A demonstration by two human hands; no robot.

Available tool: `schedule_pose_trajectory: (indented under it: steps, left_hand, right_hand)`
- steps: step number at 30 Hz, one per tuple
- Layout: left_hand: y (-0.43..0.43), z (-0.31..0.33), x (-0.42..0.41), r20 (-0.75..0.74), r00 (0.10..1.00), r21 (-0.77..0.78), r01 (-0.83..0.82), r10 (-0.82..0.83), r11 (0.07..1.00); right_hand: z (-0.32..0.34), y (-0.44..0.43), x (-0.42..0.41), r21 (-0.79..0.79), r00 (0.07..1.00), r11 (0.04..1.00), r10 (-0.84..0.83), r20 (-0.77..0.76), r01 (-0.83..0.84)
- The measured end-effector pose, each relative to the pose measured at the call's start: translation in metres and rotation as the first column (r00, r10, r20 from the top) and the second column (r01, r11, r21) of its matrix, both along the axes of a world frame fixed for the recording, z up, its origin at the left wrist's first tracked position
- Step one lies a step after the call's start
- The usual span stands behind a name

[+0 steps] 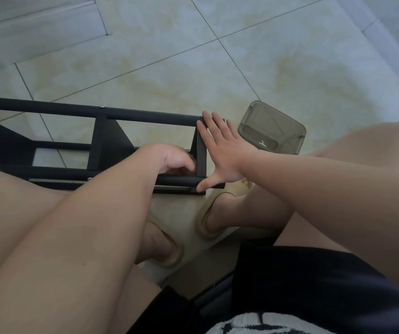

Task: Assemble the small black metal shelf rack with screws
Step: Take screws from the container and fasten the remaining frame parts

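1. While the person is sitting above the tiled floor [242,68], the black metal rack [145,116] is lying on its side across the left and middle of the view, just in front of the knees.
2. The rack's round tubes are running left to right, and flat black panels are crossing between them.
3. A small pale screw head [102,107] is showing on the far tube, and another [89,178] is showing on the near tube.
4. The right hand [222,150] is pressing flat against the rack's right end, with its fingers straight and spread wide.
5. Its fingertips are reaching the far tube, its thumb is lying on the end of the near tube, and its palm is covering the upright end piece [201,153].
6. The left hand [172,160] is reaching into the rack just left of that end piece, with its fingers curling inward towards it.
7. The fingertips are hiding behind the hand and the metal, so I cannot tell whether they are holding anything.
8. A translucent grey-brown plastic container [273,126] is standing on the floor just to the right of the right hand.
9. A small white wrench [262,143] is lying inside it.
10. The person is wearing beige slippers [208,218] and black shorts [290,285], and both bare forearms are stretching down from the bottom of the view.
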State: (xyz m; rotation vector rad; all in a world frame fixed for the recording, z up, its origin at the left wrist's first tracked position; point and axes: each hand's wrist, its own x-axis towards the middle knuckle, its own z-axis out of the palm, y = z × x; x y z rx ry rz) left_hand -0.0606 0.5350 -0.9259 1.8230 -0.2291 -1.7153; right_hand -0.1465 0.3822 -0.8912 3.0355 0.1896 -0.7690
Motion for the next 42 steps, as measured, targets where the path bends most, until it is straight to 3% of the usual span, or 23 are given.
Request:
schedule_pose_trajectory:
  steps: [4,11,17,21,29,36,42]
  left_hand:
    - [-0.0004,-0.0003,-0.0003,0.061,0.998,-0.007,-0.004,0.004,1.000]
    - [0.0005,-0.0032,0.0001,0.019,0.999,-0.028,-0.027,0.028,0.999]
    - [0.0034,-0.0018,0.0016,-0.150,0.988,0.032,-0.015,0.020,0.999]
    - [0.0018,-0.0019,0.0000,-0.020,1.000,0.049,0.008,-0.007,0.999]
    - [0.0003,-0.0011,-0.0011,0.047,0.999,0.015,0.005,-0.006,1.000]
    - [0.0017,-0.0044,-0.0001,-0.003,1.000,-0.006,-0.021,0.021,1.000]
    - [0.0035,-0.0043,0.0027,-0.152,0.988,0.066,-0.016,0.025,0.998]
  right_hand:
    - [-0.0001,0.0002,0.0002,-0.001,1.000,1.000,0.002,-0.001,-0.002]
    - [0.0011,0.0007,-0.0001,-0.003,1.000,1.000,0.001,-0.009,-0.001]
    - [0.0007,0.0007,-0.0001,-0.001,1.000,1.000,-0.002,-0.009,0.002]
    - [-0.0001,0.0003,0.0000,0.003,1.000,1.000,-0.002,-0.002,0.002]
    - [-0.0009,0.0002,-0.0001,0.003,1.000,1.000,0.001,0.001,-0.001]
    - [0.0001,0.0004,-0.0002,-0.003,1.000,1.000,0.003,0.003,-0.003]
    - [-0.0005,0.0005,-0.0007,-0.004,1.000,1.000,0.004,0.007,-0.004]
